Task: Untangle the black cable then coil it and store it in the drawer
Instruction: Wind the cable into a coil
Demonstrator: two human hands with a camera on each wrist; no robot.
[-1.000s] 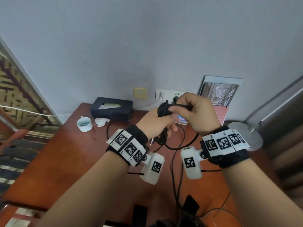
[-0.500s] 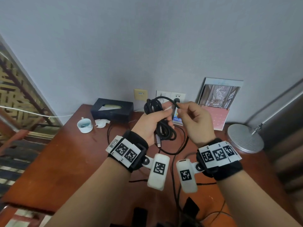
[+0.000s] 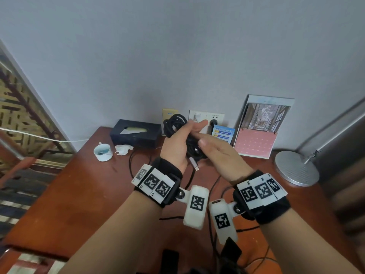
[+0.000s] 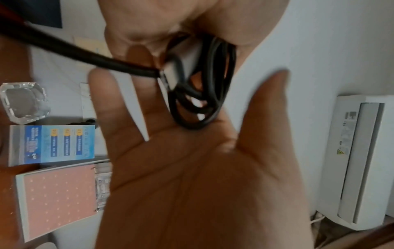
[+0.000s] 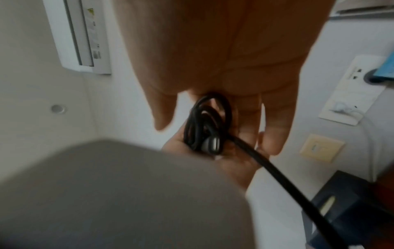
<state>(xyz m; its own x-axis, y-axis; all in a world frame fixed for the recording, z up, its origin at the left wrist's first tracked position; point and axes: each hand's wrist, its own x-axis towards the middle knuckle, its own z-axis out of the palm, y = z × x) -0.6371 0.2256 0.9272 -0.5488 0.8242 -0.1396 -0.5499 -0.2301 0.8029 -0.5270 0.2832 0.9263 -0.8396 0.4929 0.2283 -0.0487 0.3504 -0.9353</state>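
The black cable (image 3: 174, 125) is bunched into a rough bundle held up above the table. My left hand (image 3: 178, 149) grips it, thumb stretched out, with loops sticking out above the thumb and a silver plug (image 3: 194, 164) hanging below the palm. My right hand (image 3: 217, 153) lies against the bundle's near side with straight fingers and holds nothing. In the left wrist view the bundle (image 4: 204, 94) and plug (image 4: 177, 67) sit between the two palms. The right wrist view shows the same loops (image 5: 204, 124) behind straight fingers. No drawer is in view.
On the red-brown table (image 3: 79, 194) stand a dark tissue box (image 3: 136, 133), a white cup (image 3: 103, 152) and a crumpled tissue (image 3: 123, 149) at the back left. A calendar (image 3: 256, 139), a blue card (image 3: 223, 133) and a round lamp base (image 3: 296, 168) are to the right. Thin cables (image 3: 214, 186) trail under my wrists.
My right hand has let go of the cable strand it was pinching and now lies flat against the bundle. The left hand keeps hold of the bundle in about the same place.
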